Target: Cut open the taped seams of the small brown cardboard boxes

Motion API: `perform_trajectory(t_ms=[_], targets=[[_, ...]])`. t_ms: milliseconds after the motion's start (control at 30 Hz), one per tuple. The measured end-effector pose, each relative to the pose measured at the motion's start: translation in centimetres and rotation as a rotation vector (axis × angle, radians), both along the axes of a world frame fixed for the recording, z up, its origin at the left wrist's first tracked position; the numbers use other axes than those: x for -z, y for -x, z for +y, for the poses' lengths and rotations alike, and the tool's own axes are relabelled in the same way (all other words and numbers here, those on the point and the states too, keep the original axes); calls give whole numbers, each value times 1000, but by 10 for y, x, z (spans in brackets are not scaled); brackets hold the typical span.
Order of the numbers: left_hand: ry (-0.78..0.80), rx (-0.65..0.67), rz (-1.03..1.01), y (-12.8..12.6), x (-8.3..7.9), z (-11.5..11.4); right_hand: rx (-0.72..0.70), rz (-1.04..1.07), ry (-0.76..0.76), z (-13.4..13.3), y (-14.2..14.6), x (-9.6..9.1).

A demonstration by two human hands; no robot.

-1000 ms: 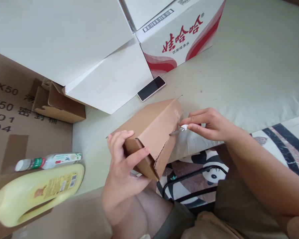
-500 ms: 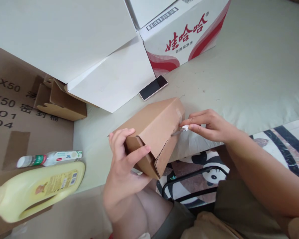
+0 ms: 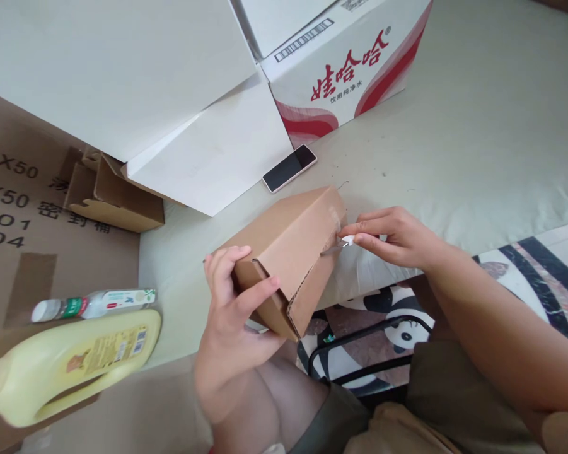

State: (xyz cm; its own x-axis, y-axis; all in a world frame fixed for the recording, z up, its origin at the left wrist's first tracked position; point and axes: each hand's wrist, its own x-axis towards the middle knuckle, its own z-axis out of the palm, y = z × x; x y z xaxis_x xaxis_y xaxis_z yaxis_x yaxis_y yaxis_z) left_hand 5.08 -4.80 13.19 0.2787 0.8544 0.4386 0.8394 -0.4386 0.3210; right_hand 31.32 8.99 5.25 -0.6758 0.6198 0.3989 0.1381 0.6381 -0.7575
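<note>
We see the left hand [image 3: 231, 302] clamped round the near end of a small brown cardboard box [image 3: 288, 239], thumb on the end flap and fingers curled over the top edge. The box sits tilted at the edge of a pale green pad [image 3: 477, 126], partly over the person's lap.

The right hand [image 3: 392, 236] pinches a small white-handled blade [image 3: 340, 244] between thumb and fingertips. Its tip touches the side seam near the box's far corner, by a patch of clear tape.

Progress, as we judge it: the lid is shut and the flaps are tucked. The blade is at the far end of the seam, so the run toward the near corner looks uncut. We can't tell how deep the tip is.

Around it:
- A phone [image 3: 289, 168] lies just beyond the box.
- A red-printed water carton [image 3: 354, 69] and a white box [image 3: 137, 82] stand behind.
- A yellow jug [image 3: 70, 362] and a small bottle [image 3: 92, 304] lie at left.
</note>
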Motion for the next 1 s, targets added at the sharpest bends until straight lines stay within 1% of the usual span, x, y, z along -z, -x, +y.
perform_trajectory(t_ms=[133,200,333,533,633,700,767,867,933,1000], targets=[[23,0,-16,1,-1,-1,83,-68,-18,2,-4,3],[28,-3,-25,2,0,-1,99,-92,-19,4,-6,4],[14,0,-12,4,0,-1,73,-120,6,5,-6,4],[24,3,2,6,-1,0,12,-88,58,6,-5,4],[32,-6,-28,7,-1,-2,7,-101,83,9,-5,6],[36,-9,-83,10,-1,-4,39,-148,104,13,-6,9],[37,-20,-129,13,-2,-6,112,-222,125,17,-7,14],[36,-40,-127,16,-2,-7,219,-322,141,20,-8,20],[27,-44,-113,17,-2,-8,230,-349,142,21,-8,21],[19,-43,-112,17,-1,-7,212,-349,142,20,-7,21]])
